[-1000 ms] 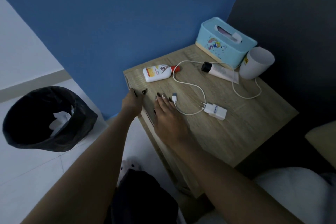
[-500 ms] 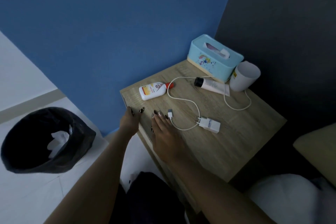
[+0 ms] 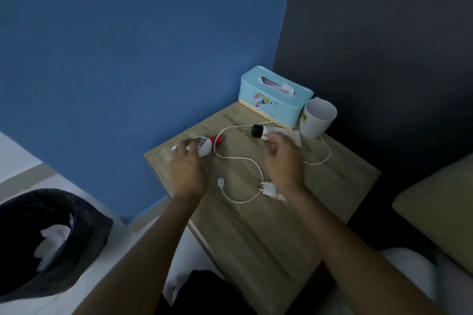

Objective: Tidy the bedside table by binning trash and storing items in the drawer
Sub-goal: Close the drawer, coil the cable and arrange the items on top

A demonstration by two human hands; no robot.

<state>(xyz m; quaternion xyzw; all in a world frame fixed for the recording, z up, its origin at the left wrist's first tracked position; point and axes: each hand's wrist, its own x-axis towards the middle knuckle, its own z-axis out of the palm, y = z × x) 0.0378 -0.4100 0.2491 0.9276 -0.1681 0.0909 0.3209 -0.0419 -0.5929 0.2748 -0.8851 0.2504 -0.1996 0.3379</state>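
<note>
- Both hands are out over the wooden bedside surface (image 3: pixel 294 225): the left hand (image 3: pixel 188 171) sits at its far-left corner, fingers curled over the white squeeze bottle with a red cap (image 3: pixel 211 144), and the right hand (image 3: pixel 282 161) is just short of the white tube with a black cap (image 3: pixel 266 132), fingers bent together near the tube's body. Blur hides whether either grip has closed, so I cannot tell if the hands are clamped or only touching.
- Black-lined waste bin (image 3: pixel 33 250) stands on the floor to the left and below the surface, on the left hand's side, with white crumpled paper inside.
- Light blue tissue box with a cartoon print (image 3: pixel 273 97) and a white paper cup (image 3: pixel 317 117) stand at the back corner, beyond the right hand.
- White charger cable (image 3: pixel 240 158) loops between the two hands and round behind the right hand; its white plug adapter (image 3: pixel 270 188) lies just beside the right wrist.
- Bottle's long axis runs left to right, red cap pointing toward the centre, body under the left palm; it is plainly the left hand's item.
- Tube's long axis lies much the same way, black cap toward the left and its flat end toward the cup, nearer the right hand.
- No open drawer shows; I judge it must be opened before either item is stored.
</note>
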